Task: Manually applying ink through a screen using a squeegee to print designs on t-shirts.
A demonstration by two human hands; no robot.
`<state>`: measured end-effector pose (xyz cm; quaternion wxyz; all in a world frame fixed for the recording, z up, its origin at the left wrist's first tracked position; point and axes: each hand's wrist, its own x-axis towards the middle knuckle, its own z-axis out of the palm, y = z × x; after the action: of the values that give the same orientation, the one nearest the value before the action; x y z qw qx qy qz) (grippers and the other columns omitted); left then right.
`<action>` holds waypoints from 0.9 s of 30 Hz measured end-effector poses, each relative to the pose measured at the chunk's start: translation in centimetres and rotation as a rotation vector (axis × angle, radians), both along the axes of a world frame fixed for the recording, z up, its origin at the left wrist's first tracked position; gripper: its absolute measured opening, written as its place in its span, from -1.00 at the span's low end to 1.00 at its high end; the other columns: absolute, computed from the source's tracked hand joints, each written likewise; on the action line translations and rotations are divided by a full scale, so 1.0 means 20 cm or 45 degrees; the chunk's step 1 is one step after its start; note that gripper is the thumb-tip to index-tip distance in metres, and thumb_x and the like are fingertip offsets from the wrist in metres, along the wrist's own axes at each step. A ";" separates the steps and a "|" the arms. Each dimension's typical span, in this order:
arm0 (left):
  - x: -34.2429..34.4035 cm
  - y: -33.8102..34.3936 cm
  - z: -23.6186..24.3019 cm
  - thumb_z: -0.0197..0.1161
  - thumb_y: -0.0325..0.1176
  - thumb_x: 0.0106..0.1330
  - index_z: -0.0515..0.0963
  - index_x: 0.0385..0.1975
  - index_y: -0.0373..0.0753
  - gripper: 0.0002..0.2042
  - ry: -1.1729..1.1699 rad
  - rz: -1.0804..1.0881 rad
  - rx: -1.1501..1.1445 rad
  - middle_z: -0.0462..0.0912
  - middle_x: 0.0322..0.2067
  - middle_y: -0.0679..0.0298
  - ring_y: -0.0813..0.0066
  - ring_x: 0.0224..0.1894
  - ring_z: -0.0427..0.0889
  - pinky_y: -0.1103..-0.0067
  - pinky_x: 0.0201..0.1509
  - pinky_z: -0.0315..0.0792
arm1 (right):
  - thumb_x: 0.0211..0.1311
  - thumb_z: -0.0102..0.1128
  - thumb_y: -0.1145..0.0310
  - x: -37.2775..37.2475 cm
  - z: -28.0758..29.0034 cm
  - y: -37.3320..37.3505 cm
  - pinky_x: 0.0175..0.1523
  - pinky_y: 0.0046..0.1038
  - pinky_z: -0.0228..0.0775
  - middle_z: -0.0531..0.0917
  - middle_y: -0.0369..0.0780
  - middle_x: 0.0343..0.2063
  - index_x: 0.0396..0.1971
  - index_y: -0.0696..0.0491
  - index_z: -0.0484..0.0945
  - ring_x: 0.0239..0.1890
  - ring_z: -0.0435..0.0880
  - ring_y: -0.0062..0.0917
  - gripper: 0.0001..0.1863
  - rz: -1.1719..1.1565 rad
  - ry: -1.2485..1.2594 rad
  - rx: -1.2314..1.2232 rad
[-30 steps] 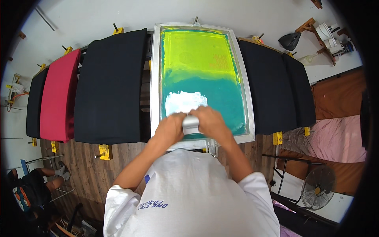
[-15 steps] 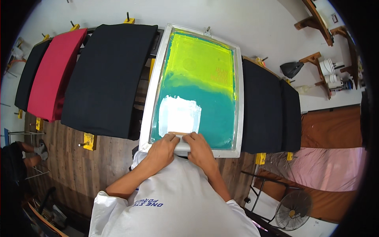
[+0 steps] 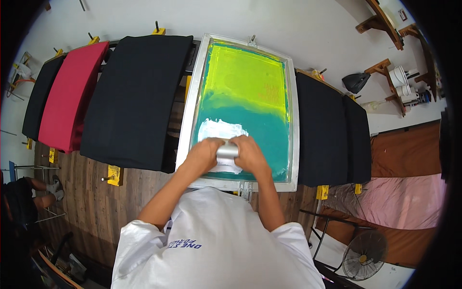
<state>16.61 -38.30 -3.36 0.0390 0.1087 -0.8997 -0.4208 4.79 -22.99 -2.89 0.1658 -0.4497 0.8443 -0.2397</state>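
My left hand (image 3: 202,156) and my right hand (image 3: 249,154) grip either end of a silver-handled squeegee (image 3: 227,150) on the lower part of a screen-printing screen (image 3: 248,125). The screen has an aluminium frame (image 3: 292,120) and a teal and yellow-green surface. Thick white ink (image 3: 219,129) lies around the squeegee, partly hidden behind it and my hands. A metal clamp (image 3: 245,191) holds the frame's near edge, just below my wrists.
Black fabric-covered platens (image 3: 130,101) flank the screen, with a pink one (image 3: 70,96) at left and black ones (image 3: 321,130) at right. A seated person's legs (image 3: 43,192) show at left. Wall shelves (image 3: 385,72) and a fan (image 3: 363,255) are at right.
The squeegee and both hands moved to the screen's near edge half a second ago and are now back up over the white ink. The view has also turned slightly.
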 end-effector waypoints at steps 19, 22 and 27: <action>-0.14 -0.05 0.02 0.17 -0.64 -0.02 0.65 -0.27 -0.33 -0.72 -0.121 -0.078 0.069 0.69 -0.30 -0.08 -0.07 -0.20 0.68 0.25 -0.05 0.53 | -0.16 0.20 0.62 -0.13 0.11 -0.05 -0.03 -0.11 0.47 0.63 0.08 -0.26 -0.16 0.11 0.63 -0.17 0.60 0.01 -0.58 0.108 -0.019 0.172; -0.06 0.03 0.00 0.17 -0.66 -0.02 0.61 -0.24 -0.37 -0.71 0.021 0.020 0.070 0.67 -0.24 -0.08 -0.06 -0.13 0.65 0.27 -0.01 0.52 | -0.19 0.19 0.65 -0.08 0.04 0.01 0.08 -0.13 0.43 0.63 0.08 -0.22 -0.09 0.11 0.59 -0.10 0.55 0.00 -0.50 0.163 0.017 0.086; 0.20 0.18 0.00 0.20 -0.71 -0.03 0.54 -0.08 -0.39 -0.59 0.022 0.020 -0.019 0.54 -0.02 -0.01 -0.01 0.01 0.57 0.30 0.06 0.51 | -0.29 0.24 0.68 0.21 0.04 0.16 0.18 -0.21 0.36 0.52 -0.01 -0.05 0.05 0.10 0.49 0.04 0.45 -0.05 -0.32 0.043 0.006 0.120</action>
<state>20.53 -34.67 -3.33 0.0508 0.1120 -0.9016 -0.4147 9.02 -19.88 -2.10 0.1889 -0.4563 0.8472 -0.1957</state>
